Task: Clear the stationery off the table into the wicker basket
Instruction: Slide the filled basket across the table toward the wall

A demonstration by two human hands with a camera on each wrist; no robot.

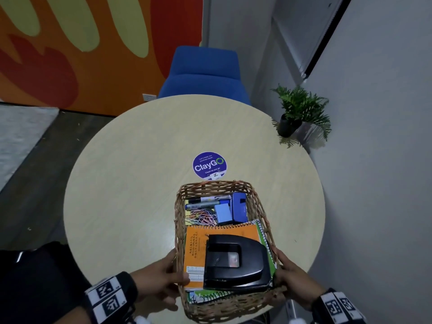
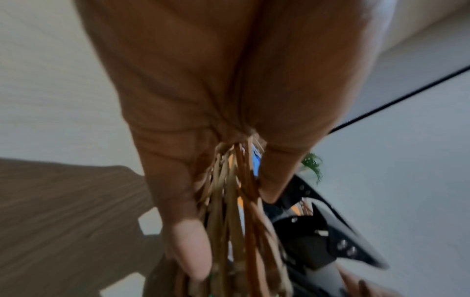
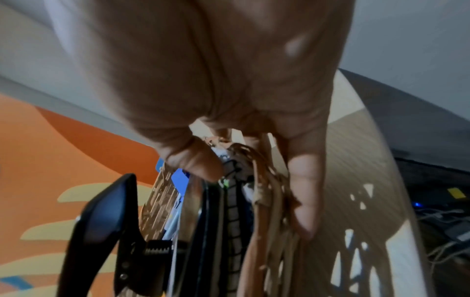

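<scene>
The wicker basket [image 1: 180, 202] sits at the near edge of the round table [image 1: 131, 174]. Inside lie a black hole punch [image 1: 236, 263] on an orange spiral notebook [image 1: 196, 244], a green notebook [image 1: 265, 235], paper clips [image 1: 203, 216], markers [image 1: 203, 202], a blue stapler [image 1: 239, 206] and a light-blue block [image 1: 222, 210]. My left hand [image 1: 163, 277] grips the basket's left wall [image 2: 229, 201], thumb inside the rim. My right hand [image 1: 292, 277] grips the right wall [image 3: 264, 201], thumb inside against the punch [image 3: 101, 217].
A round purple ClayGo sticker [image 1: 209, 165] lies at the table's centre. A blue chair [image 1: 203, 73] stands behind the table. A potted plant [image 1: 297, 113] sits at the right by the white wall. An orange patterned wall [image 1: 81, 54] is at the back left.
</scene>
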